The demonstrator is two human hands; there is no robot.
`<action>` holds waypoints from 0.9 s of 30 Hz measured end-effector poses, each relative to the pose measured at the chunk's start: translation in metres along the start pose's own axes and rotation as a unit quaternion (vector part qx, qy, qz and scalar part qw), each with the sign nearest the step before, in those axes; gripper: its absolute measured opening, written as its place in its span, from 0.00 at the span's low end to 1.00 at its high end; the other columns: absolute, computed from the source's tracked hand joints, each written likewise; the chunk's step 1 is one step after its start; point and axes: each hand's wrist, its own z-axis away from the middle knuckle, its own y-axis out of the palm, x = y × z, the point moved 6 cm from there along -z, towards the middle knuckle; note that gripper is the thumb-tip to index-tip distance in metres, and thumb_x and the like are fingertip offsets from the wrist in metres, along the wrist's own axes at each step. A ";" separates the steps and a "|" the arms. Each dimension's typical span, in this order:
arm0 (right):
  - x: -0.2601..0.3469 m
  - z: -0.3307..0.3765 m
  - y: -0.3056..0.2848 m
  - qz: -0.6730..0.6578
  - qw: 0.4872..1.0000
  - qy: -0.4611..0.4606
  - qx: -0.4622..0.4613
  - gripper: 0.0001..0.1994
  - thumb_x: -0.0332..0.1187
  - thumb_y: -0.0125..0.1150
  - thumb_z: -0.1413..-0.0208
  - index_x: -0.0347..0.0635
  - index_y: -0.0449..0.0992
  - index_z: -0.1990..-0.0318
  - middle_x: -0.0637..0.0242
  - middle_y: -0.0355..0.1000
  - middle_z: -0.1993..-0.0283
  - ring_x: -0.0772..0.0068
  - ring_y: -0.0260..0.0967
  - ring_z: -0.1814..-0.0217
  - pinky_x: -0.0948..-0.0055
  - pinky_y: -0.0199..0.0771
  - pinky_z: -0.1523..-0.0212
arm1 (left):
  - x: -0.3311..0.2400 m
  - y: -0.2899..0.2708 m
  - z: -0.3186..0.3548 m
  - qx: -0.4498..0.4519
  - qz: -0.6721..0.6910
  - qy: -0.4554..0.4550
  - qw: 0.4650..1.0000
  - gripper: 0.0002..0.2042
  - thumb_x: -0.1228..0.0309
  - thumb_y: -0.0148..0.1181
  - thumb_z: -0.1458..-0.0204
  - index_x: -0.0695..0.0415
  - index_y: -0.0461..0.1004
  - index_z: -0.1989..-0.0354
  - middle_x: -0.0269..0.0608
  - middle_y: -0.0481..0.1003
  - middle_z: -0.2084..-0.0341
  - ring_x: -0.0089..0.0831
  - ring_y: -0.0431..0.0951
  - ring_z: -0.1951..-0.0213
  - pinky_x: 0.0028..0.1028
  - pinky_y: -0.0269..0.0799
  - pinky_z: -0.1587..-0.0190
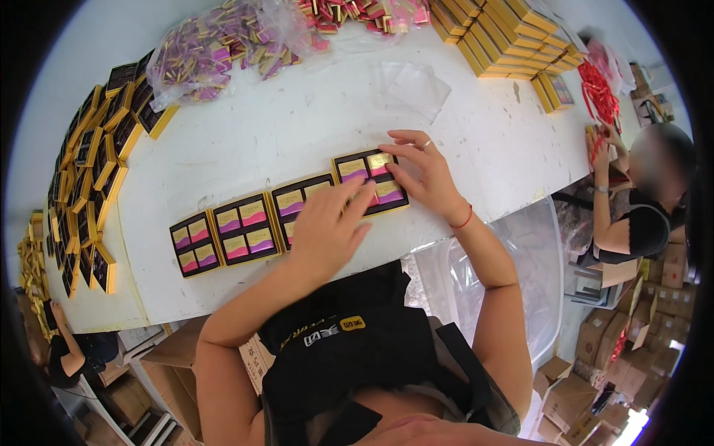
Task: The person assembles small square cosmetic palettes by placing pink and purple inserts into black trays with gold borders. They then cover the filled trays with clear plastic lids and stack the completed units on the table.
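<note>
Several shallow black boxes with gold edges, such as this box (245,227), stand in a slanting row before me. Small wrapped squares in gold with pink or purple, like this square (229,218), fill the compartments that show. My left hand (323,230) reaches over the third and rightmost boxes, fingers stretched and thumb apart, fingertips at the rightmost box's lower left compartment, which they partly hide. At that box's upper right corner, my right hand (428,175) has thumb and index finger on the edges of a gold-and-pink square (381,163).
Stacked open dark boxes (104,156) line the table's left side. Clear bags of purple squares (223,48) and red squares (349,15) lie at the back. Gold boxes (513,37) are piled back right, near red ribbon (599,93). One person (643,208) works at right, another (71,353) at left.
</note>
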 end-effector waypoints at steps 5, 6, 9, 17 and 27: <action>0.010 0.001 0.007 0.112 0.987 -0.094 0.072 0.20 0.33 0.68 0.49 0.41 0.78 0.47 0.58 0.67 0.37 0.52 0.64 0.39 0.61 0.68 0.40 | -0.011 0.022 0.022 0.047 -0.077 0.013 0.996 0.30 0.70 0.65 0.52 0.64 0.67 0.39 0.47 0.63 0.35 0.42 0.64 0.34 0.42 0.59 0.34; 0.017 0.001 0.004 0.131 0.982 -0.107 0.083 0.23 0.37 0.69 0.50 0.40 0.77 0.47 0.58 0.66 0.36 0.51 0.64 0.38 0.60 0.68 0.40 | -0.010 0.023 0.024 0.045 -0.091 0.015 0.995 0.28 0.71 0.64 0.51 0.63 0.68 0.39 0.46 0.65 0.36 0.41 0.65 0.35 0.42 0.59 0.35; 0.025 0.004 -0.001 0.167 0.973 -0.119 0.107 0.27 0.45 0.72 0.54 0.39 0.78 0.48 0.59 0.66 0.36 0.51 0.63 0.37 0.59 0.68 0.40 | -0.009 0.022 0.022 0.030 -0.123 0.028 0.992 0.25 0.74 0.59 0.49 0.62 0.69 0.40 0.45 0.69 0.39 0.38 0.68 0.37 0.42 0.59 0.35; 0.020 0.008 -0.001 0.136 0.972 -0.122 0.151 0.28 0.46 0.71 0.52 0.40 0.77 0.46 0.59 0.66 0.35 0.53 0.63 0.36 0.59 0.65 0.38 | -0.007 0.028 0.024 -0.008 -0.113 0.032 0.993 0.23 0.77 0.55 0.50 0.60 0.71 0.42 0.42 0.73 0.44 0.36 0.70 0.40 0.44 0.58 0.34; -0.084 -0.097 -0.042 0.313 0.943 0.025 0.112 0.50 0.50 0.77 0.62 0.52 0.59 0.30 0.52 0.53 0.27 0.48 0.43 0.23 0.55 0.46 0.27 | 0.004 0.004 0.026 -0.018 -0.016 -0.063 0.998 0.40 0.65 0.72 0.58 0.59 0.61 0.34 0.46 0.64 0.36 0.45 0.63 0.35 0.47 0.50 0.32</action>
